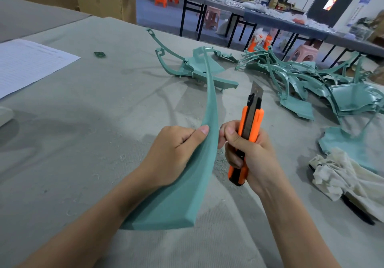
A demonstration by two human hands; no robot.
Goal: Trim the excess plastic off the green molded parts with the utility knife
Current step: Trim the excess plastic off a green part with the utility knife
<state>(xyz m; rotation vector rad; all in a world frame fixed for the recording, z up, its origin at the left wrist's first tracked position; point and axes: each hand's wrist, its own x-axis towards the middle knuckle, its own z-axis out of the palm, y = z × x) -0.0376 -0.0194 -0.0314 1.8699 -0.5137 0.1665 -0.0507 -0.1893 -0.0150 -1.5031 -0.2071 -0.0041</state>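
My left hand [173,153] grips a long curved green molded part [187,190] at mid-length, thumb pressed on its face. The part's wide end points toward me and its thin end arcs away over the table. Just to the right of the part, my right hand [247,153] holds an orange and black utility knife [247,134] upright, its blade extended and pointing away from me. The knife is close beside the part's right edge; whether the blade touches it I cannot tell.
More green parts [199,70] lie behind the held part, and a tangled heap of green parts [301,80] fills the right. A crumpled white cloth [340,174] lies at the right, a printed sheet [25,64] at the left. The grey felt table [83,122] carries plastic shavings.
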